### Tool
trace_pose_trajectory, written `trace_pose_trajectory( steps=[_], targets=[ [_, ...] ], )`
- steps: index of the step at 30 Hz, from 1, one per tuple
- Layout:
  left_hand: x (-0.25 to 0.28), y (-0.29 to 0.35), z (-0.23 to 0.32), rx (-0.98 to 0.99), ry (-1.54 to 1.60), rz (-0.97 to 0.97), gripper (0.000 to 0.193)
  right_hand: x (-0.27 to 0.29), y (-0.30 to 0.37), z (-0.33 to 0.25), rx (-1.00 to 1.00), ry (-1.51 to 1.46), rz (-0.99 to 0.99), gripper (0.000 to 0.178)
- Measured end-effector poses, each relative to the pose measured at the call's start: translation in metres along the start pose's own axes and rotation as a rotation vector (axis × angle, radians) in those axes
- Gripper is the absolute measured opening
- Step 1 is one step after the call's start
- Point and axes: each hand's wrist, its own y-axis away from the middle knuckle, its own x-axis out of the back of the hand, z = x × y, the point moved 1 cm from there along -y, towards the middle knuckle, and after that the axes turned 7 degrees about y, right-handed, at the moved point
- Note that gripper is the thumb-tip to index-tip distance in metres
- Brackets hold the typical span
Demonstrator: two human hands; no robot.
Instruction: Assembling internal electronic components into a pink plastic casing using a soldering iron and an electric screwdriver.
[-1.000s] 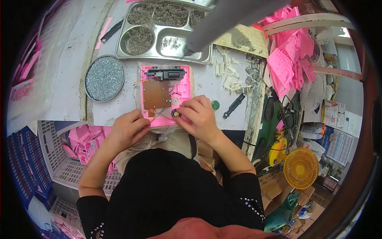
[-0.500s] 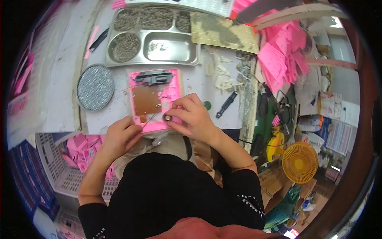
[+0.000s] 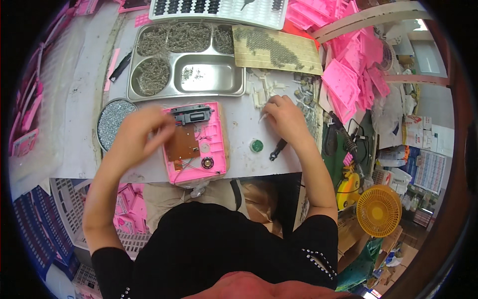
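A pink plastic case (image 3: 215,137) lies open on the table in front of me. Inside it are a brown circuit board (image 3: 182,145), a black plastic mechanism (image 3: 193,115), thin wires and a small round speaker (image 3: 207,163) near the lower right corner. My left hand (image 3: 144,132), blurred, hovers over the case's left edge and the dish beside it; thumb and fingers look apart, with nothing visible between them. To the right of the case, my right hand (image 3: 285,117) has its fingers curled together by loose white plastic pieces (image 3: 259,97). A small white piece shows at its fingertips.
A metal compartment tray (image 3: 186,94) of screws stands behind the case, with a round dish (image 3: 110,119) of small metal parts at left. A yellowish board (image 3: 308,59) holds small parts. Nearby are a green-topped round container (image 3: 256,145), a dark tool (image 3: 278,149) and piled pink panels (image 3: 343,82).
My right hand has let go of the speaker, now in the case, and moved right to the white pieces. My left hand has risen from the case's lower edge toward its upper left.
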Motion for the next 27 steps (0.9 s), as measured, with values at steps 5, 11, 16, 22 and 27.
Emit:
trace_pose_trajectory(
  steps=[5,11,16,22,27],
  targets=[
    [-0.028,-0.104,-0.053,-0.046,-0.312,0.123,0.014,0.015,-0.013,-0.006,0.018,-0.066,0.334,0.022],
    [-0.045,-0.137,-0.066,-0.305,-0.354,0.018,0.005,0.011,0.010,-0.012,-0.221,-0.440,0.328,0.023],
    [-0.035,-0.136,-0.077,-0.329,-0.321,0.002,0.015,0.012,0.004,-0.031,-0.362,-0.657,0.253,0.028],
    [-0.016,-0.133,-0.079,-0.218,-0.253,-0.253,0.018,0.017,-0.015,-0.042,-0.305,-0.711,0.225,0.022],
    [-0.025,-0.137,-0.072,-0.227,-0.447,-0.391,0.011,0.005,-0.027,-0.043,-0.300,-0.880,0.207,0.017]
  ],
)
